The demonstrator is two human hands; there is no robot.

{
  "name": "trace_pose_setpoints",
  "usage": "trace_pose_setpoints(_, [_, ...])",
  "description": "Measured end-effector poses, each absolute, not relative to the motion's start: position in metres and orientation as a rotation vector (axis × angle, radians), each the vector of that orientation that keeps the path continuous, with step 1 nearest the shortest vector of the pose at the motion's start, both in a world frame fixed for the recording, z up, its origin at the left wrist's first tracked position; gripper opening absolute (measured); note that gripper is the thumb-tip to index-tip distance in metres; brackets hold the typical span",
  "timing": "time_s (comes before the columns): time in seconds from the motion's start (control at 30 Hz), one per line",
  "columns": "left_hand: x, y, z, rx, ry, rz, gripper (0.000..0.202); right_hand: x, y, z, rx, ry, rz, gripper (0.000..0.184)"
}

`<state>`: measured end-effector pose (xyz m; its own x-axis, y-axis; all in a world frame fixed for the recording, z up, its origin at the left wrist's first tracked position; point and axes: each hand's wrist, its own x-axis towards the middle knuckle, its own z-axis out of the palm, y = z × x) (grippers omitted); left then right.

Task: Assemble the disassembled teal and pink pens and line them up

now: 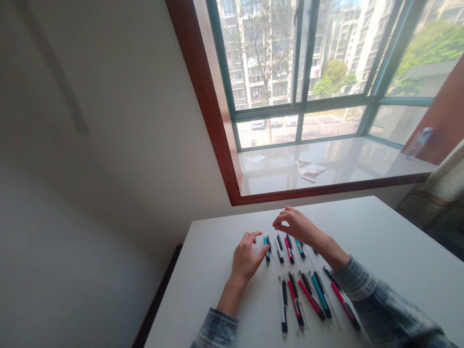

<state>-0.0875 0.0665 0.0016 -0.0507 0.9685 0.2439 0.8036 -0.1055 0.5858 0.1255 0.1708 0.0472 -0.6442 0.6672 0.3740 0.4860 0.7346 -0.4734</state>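
Two rows of pens lie side by side on a white table [224,270]. The far row [284,249] has several pens with blue, black and red grips. The near row [308,297] has several more of the same kind. My left hand [248,256] hovers just left of the far row, fingers apart and curled, its thumb close to the leftmost blue pen [267,252]. My right hand [297,226] is above the far row, fingers bent loosely with nothing in them. Both sleeves are plaid.
A wide window sill [362,166] with a crumpled white cloth [310,170] runs behind the table. A bare wall is to the left. A dark upholstered seat [438,203] stands at the right. The table's left edge drops to the floor.
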Motion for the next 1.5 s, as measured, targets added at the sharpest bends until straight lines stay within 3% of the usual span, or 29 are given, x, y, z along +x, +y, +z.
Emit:
trace_pose_setpoints(0.73, [-0.078,0.068,-0.002,2.023,1.924,0.758,0.041,0.088,0.165,0.013,-0.954,-2.487,0.45,0.016])
trace_pose_setpoints(0.97, [-0.078,0.071,0.004,2.045,1.925,0.652,0.049,0.128,0.167,0.027,-0.963,-2.221,0.44,0.014])
trace_pose_setpoints(1.17, [-0.078,0.072,0.01,2.083,1.885,0.586,0.044,0.174,0.146,0.012,-1.013,-1.989,0.49,0.016])
trace_pose_setpoints(1.37, [-0.079,0.073,0.009,2.04,1.862,0.659,0.04,0.186,0.137,-0.001,-1.035,-1.876,0.496,0.021])
trace_pose_setpoints(1.5, [-0.078,0.075,0.011,1.884,1.76,0.917,0.038,0.181,0.132,0.001,-1.026,-1.819,0.518,0.024])
